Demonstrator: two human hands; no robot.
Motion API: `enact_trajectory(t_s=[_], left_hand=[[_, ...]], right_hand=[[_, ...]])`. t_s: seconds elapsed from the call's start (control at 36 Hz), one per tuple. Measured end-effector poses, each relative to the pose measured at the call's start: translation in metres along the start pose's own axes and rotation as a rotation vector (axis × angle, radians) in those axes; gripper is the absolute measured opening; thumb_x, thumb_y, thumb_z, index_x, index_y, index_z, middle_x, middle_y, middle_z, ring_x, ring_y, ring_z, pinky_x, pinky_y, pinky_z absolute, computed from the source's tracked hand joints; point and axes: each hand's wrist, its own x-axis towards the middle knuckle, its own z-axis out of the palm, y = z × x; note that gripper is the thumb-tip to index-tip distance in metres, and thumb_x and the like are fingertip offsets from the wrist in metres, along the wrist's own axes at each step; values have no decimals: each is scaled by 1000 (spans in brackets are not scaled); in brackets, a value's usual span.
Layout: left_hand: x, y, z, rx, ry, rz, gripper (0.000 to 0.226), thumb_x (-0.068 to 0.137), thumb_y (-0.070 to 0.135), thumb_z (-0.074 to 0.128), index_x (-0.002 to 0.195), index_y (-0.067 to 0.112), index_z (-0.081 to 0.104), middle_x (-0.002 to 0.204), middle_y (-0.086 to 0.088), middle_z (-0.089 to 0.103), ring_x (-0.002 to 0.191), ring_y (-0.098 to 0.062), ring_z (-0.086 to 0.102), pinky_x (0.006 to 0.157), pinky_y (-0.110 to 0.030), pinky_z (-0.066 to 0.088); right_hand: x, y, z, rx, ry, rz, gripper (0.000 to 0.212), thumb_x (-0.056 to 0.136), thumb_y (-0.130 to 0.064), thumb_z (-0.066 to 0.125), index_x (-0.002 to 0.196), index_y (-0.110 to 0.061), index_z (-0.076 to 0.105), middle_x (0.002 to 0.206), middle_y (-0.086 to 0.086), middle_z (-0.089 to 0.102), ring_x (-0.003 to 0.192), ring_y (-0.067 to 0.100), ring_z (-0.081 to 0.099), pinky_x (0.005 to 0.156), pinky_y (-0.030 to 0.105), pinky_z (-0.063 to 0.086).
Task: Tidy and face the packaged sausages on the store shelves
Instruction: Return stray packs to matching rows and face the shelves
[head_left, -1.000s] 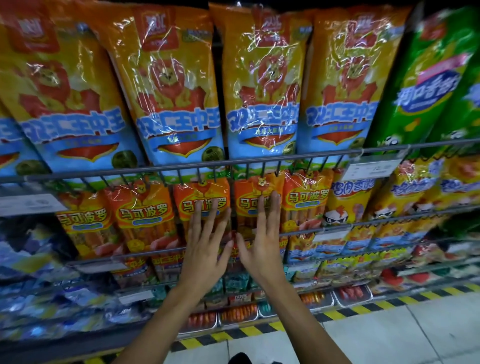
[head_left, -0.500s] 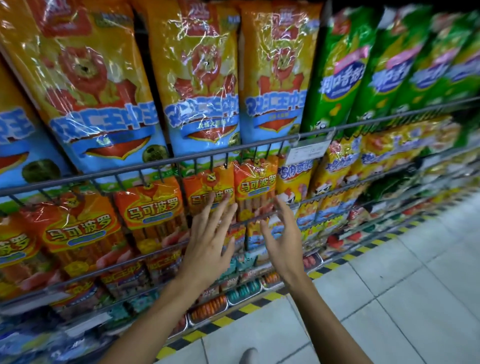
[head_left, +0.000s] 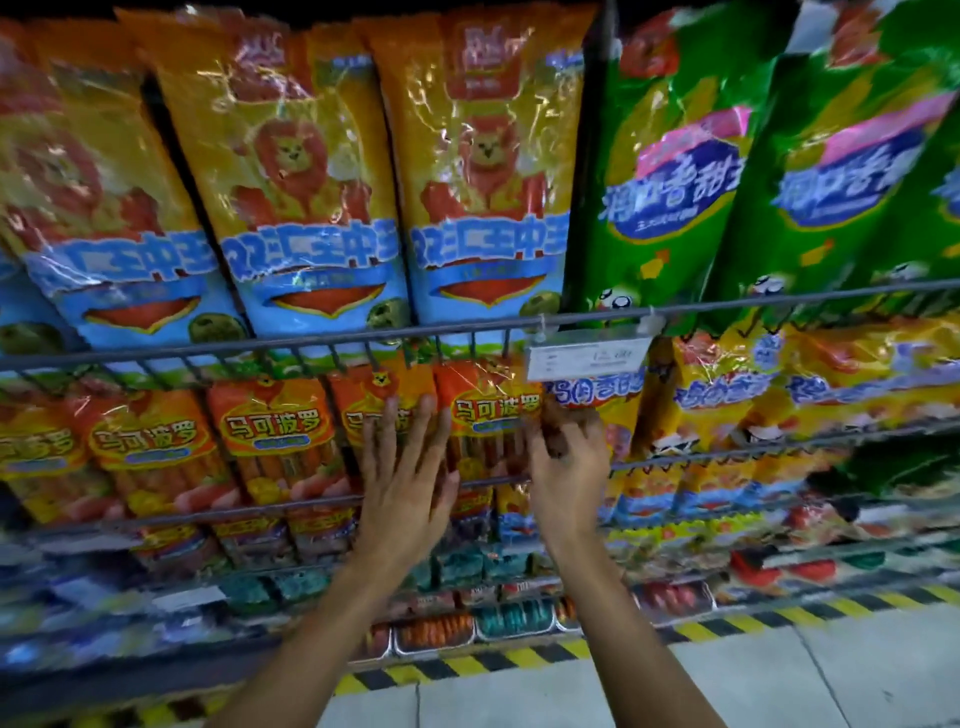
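Note:
Orange sausage packs stand in a row behind a wire rail on the middle shelf. My left hand (head_left: 405, 478) lies flat with straight fingers against one orange pack (head_left: 374, 400). Its neighbour to the right, another orange pack (head_left: 493, 415), has my right hand (head_left: 569, 462) at its right edge with the fingers curled round that edge. The fingertips of the right hand are hidden behind the pack. Part of both packs is covered by my hands.
Tall orange-and-blue lion packs (head_left: 311, 208) and green packs (head_left: 670, 171) hang above a wire rail (head_left: 260, 348). A price tag (head_left: 587, 356) clips to it. Yellow packs (head_left: 727, 384) fill the shelf to the right. Lower shelves hold trays; a striped floor strip (head_left: 519, 660) runs below.
The view has swung right and moved closer to the shelf. My right hand went from open fingers to curling round the right-hand orange pack's edge. My left hand stays flat on the packs.

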Motion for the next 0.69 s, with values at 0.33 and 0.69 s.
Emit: enact_trajectory(t_s=[0.33, 0.69], left_hand=[[1, 5, 2, 38, -7, -32, 72, 107, 46, 46, 167, 23, 15, 175, -10, 3, 159, -43, -3, 127, -64, -1], [-1, 16, -2, -207, 90, -32, 72, 101, 33, 57, 164, 18, 27, 174, -7, 9, 160, -42, 1, 127, -64, 4]], right_hand=[[2, 10, 3, 171, 42, -41, 28, 96, -37, 70, 115, -17, 72, 109, -30, 48, 100, -4, 52, 91, 35, 50], [-17, 26, -52, 125, 63, 13, 42, 101, -22, 67, 141, -26, 56, 140, -10, 57, 133, 8, 52, 109, 40, 48]])
